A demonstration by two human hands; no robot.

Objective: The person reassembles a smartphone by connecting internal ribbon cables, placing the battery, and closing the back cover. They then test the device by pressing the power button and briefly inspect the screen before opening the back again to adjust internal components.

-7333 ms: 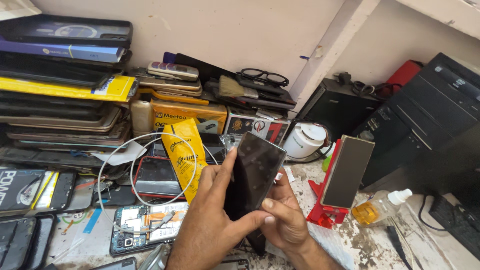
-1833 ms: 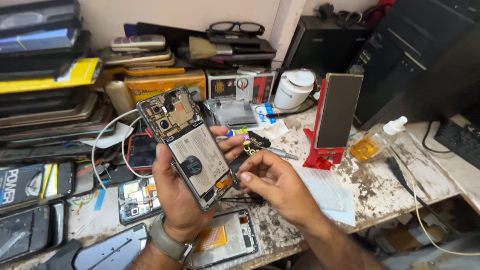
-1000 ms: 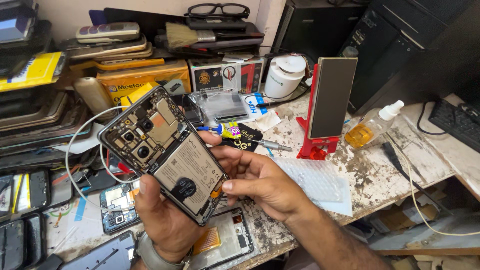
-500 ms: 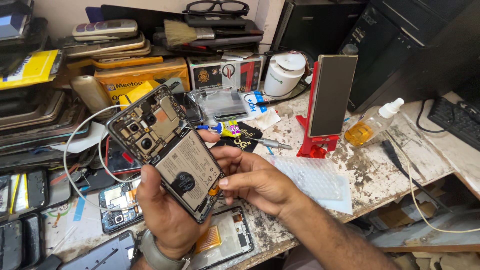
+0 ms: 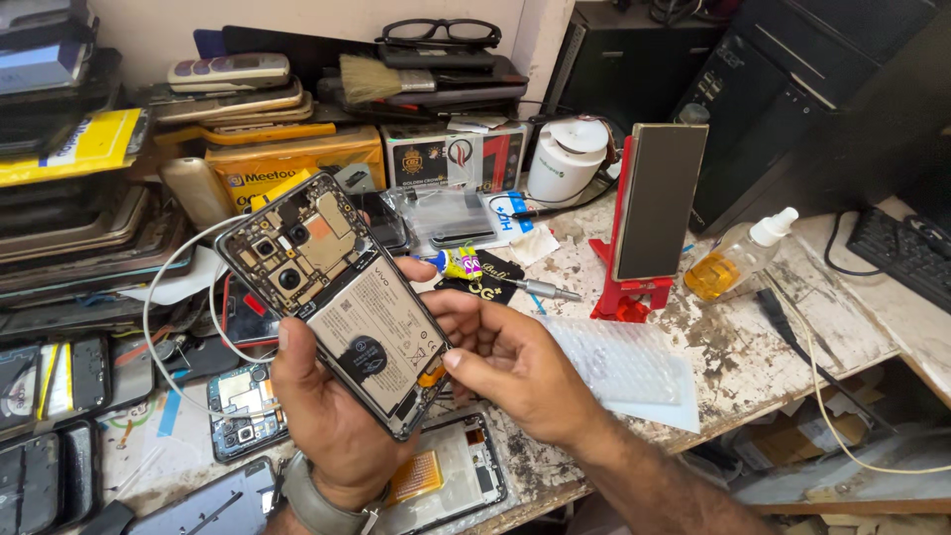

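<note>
My left hand (image 5: pixel 332 426) holds an opened smartphone (image 5: pixel 337 297) tilted above the workbench, its back cover off. The circuit board, camera modules and pale battery face me. My right hand (image 5: pixel 500 362) rests against the phone's lower right edge, thumb and forefinger pinched at a small orange tab (image 5: pixel 429 376) there. A wristwatch sits on my left wrist.
The stained workbench (image 5: pixel 753 347) carries a red phone stand (image 5: pixel 644 218), a bottle of yellow liquid (image 5: pixel 738 263), a bubble-wrap sheet (image 5: pixel 619 362), a screwdriver (image 5: pixel 505 282), a white round container (image 5: pixel 567 159), boxes, stacked phones and dismantled phone parts (image 5: pixel 243 411). A keyboard (image 5: pixel 906 253) lies at the right.
Seven seconds ago both hands held the phone with its dark back cover on; now the cover is off. In the last second my right fingers closed in on the orange tab.
</note>
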